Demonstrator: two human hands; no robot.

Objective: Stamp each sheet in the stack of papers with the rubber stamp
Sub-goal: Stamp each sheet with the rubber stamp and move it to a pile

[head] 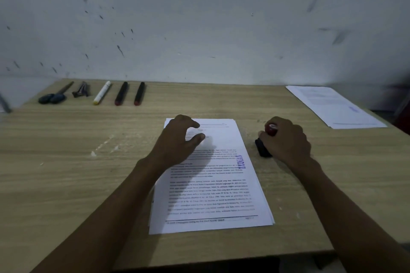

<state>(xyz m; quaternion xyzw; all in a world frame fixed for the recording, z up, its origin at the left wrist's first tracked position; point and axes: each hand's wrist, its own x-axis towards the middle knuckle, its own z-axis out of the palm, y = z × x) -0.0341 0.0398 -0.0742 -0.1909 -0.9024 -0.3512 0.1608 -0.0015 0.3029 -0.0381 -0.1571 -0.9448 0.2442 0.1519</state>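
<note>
A stack of printed papers (213,195) lies in the middle of the wooden table (88,173). Its top sheet carries a blue stamp mark (241,161) near the right edge. My left hand (177,139) hovers over the stack's upper left part, fingers spread and loosely bent, holding nothing. To the right of the stack, my right hand (286,139) grips the rubber stamp (264,148), which has a red top and a black base; the base sits on the table beside the papers.
A separate pile of stamped sheets (335,106) lies at the far right corner. Along the far left edge lie scissors (53,96), a dark clip (81,91), a white marker (102,92) and two black markers (121,93). A wall stands behind.
</note>
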